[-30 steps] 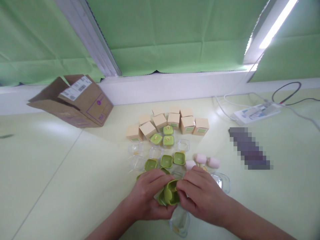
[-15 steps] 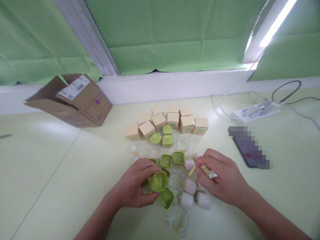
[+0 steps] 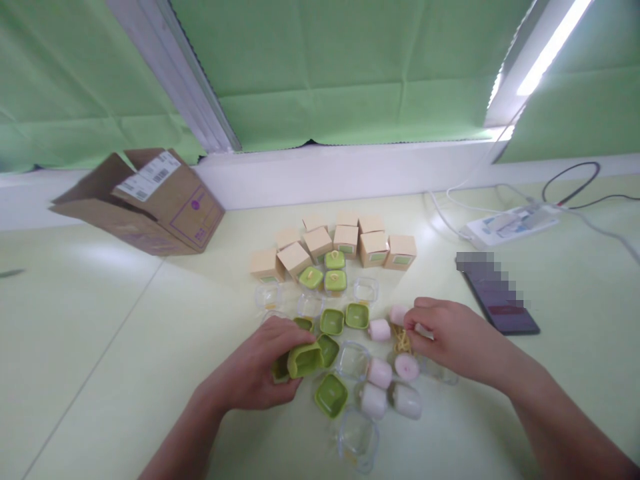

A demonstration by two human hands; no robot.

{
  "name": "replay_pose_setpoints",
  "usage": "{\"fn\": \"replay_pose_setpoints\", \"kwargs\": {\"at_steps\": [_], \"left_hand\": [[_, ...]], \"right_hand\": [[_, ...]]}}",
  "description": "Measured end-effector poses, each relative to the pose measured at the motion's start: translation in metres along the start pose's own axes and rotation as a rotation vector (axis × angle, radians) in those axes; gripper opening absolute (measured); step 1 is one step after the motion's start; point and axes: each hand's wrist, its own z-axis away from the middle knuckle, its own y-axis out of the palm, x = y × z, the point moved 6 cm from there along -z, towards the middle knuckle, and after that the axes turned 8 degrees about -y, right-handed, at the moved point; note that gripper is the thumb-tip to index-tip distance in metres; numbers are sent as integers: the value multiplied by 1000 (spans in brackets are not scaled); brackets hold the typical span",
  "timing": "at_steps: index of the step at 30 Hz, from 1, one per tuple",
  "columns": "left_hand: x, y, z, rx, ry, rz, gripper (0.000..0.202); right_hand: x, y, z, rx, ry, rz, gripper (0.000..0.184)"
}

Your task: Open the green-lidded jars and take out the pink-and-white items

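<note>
My left hand (image 3: pixel 257 363) is closed round a green square lid (image 3: pixel 304 360), held on edge just above the table. More green lids (image 3: pixel 331 395) lie beside it, among clear square cups (image 3: pixel 353 359). My right hand (image 3: pixel 453 333) is pinched shut near a pink cylinder (image 3: pixel 399 314) and some small yellow pieces (image 3: pixel 400 339); what the fingers hold is hidden. Other pink cylinders (image 3: pixel 379 373) lie between my hands.
Several small beige boxes (image 3: pixel 375 248) stand in a row behind the lids. An open cardboard box (image 3: pixel 150 200) lies at the back left. A phone (image 3: pixel 497 300) and a power strip (image 3: pixel 510 223) with cables are on the right. A clear cup (image 3: pixel 357 440) sits near the front.
My hands have parted. The left hand kept the green lid and drew it left. The right hand moved right and back to the pink cylinders, and several pink cylinders now lie exposed.
</note>
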Motion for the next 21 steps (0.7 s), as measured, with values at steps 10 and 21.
{"fn": "replay_pose_setpoints", "kwargs": {"at_steps": [10,21], "left_hand": [[1,-1,-1,95,-51,22,35],[5,1,1,176,-134,-127,30]], "right_hand": [[-4,6,-2,84,42,59,18],[-3,13,-6,136,75,86,18]]}}
